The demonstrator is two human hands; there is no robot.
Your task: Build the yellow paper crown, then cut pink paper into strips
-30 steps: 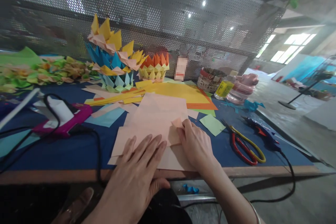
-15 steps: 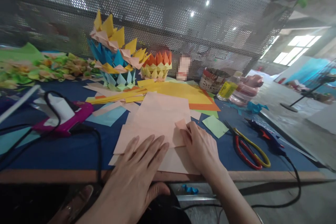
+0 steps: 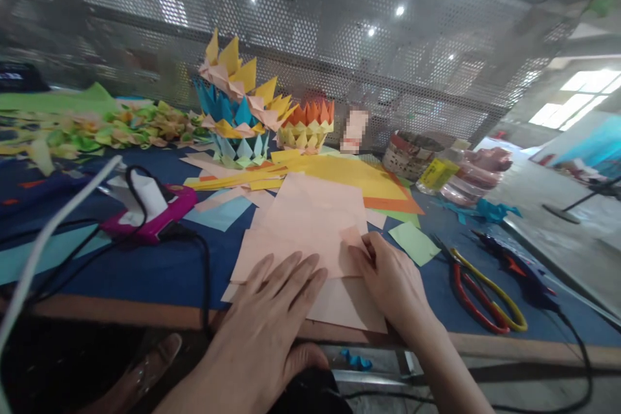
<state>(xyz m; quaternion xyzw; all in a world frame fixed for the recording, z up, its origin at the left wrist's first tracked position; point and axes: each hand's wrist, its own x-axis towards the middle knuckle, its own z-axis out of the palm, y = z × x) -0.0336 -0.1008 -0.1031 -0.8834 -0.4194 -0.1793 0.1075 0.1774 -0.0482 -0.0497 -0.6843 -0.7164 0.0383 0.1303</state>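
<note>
Several sheets of peach paper (image 3: 317, 213) lie overlapped at the table's front edge. My left hand (image 3: 274, 317) rests flat on them, palm down, with its fingers stretched out. At the right side of the sheets, my right hand (image 3: 398, 278) has its thumb and fingers closed on a small flap of peach paper (image 3: 350, 240). Whether this flap is a turned-over edge or a separate piece I cannot tell. A green paper square (image 3: 414, 244) lies just to the right of that hand.
Red-and-yellow-handled pliers (image 3: 480, 294) and a corded glue gun (image 3: 519, 272) lie at right. A magenta power strip (image 3: 165, 217) with cables is at left. Behind stand folded-paper crowns (image 3: 240, 119), yellow sheets (image 3: 339, 174), a bottle (image 3: 439, 171) and a round container (image 3: 407, 155).
The whole view has swung left, so everything sits further right in the picture. My left hand keeps its place on the paper. The small flap at my right fingers stands up less from the sheet.
</note>
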